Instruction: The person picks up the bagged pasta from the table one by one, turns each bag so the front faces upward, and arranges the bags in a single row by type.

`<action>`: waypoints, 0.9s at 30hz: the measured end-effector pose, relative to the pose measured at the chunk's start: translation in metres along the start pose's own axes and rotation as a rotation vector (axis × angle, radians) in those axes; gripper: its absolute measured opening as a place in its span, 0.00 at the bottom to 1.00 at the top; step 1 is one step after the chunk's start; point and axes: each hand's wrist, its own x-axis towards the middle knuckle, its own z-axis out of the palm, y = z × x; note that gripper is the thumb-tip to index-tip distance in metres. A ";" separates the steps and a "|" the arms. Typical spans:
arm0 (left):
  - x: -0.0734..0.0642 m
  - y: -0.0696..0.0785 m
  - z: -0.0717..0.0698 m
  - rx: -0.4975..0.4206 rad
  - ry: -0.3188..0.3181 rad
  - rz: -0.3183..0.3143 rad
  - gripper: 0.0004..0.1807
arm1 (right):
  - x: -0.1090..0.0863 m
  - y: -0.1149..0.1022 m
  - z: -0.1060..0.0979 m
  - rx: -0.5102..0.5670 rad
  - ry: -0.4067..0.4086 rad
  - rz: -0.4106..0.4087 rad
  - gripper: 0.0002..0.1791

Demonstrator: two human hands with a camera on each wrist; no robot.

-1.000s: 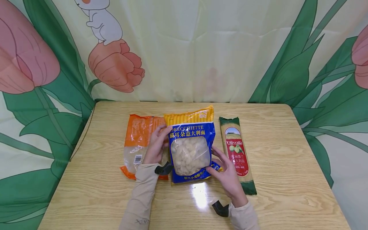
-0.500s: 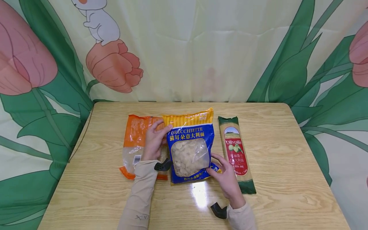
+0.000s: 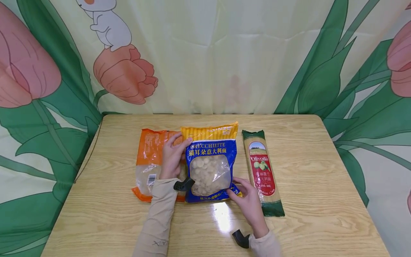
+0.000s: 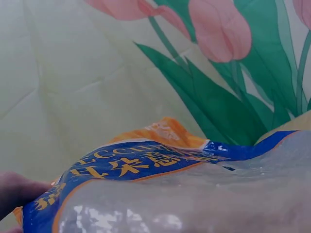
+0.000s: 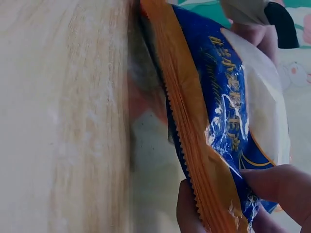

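Between both hands is a blue and yellow bag of orecchiette pasta (image 3: 210,171), its clear window showing pale pieces. The left hand (image 3: 172,157) grips the bag's upper left edge, thumb on the front. At the lower right corner the right hand (image 3: 248,203) pinches the bag between thumb and fingers. In the right wrist view the crimped bottom seam of the pasta bag (image 5: 226,97) is held above the table, with thumb in front and fingers behind. The left wrist view shows the pasta bag (image 4: 131,165) close up, with part of the left hand (image 4: 17,194) at its edge.
An orange and clear bag (image 3: 149,153) with a barcode lies on the left, partly under the left arm. To the right lies a long Olivoilà spaghetti packet (image 3: 263,175) with green ends. A flowered curtain (image 3: 205,71) hangs behind the wooden table (image 3: 321,200).
The pasta bag's lower end has shifted slightly left and up, and the right hand has moved left with it. Both hands keep their hold. The whole view has drifted slightly.
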 end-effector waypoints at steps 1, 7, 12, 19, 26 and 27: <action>0.000 0.000 0.000 0.002 -0.001 -0.001 0.26 | -0.001 -0.001 0.000 -0.006 0.005 0.001 0.23; 0.003 0.002 -0.002 0.019 -0.014 -0.024 0.27 | -0.004 -0.009 -0.004 -0.065 0.061 0.024 0.23; 0.009 -0.002 -0.008 0.023 0.002 -0.032 0.27 | -0.007 -0.012 -0.008 -0.060 0.077 0.045 0.24; 0.016 -0.009 -0.014 0.115 0.061 -0.037 0.31 | -0.013 -0.010 -0.011 -0.058 0.069 0.057 0.24; 0.018 -0.013 -0.014 0.221 0.066 0.027 0.28 | -0.015 -0.004 -0.011 -0.059 0.080 0.055 0.24; 0.018 -0.013 -0.013 0.224 0.062 0.031 0.29 | -0.015 -0.003 -0.011 -0.054 0.081 0.058 0.23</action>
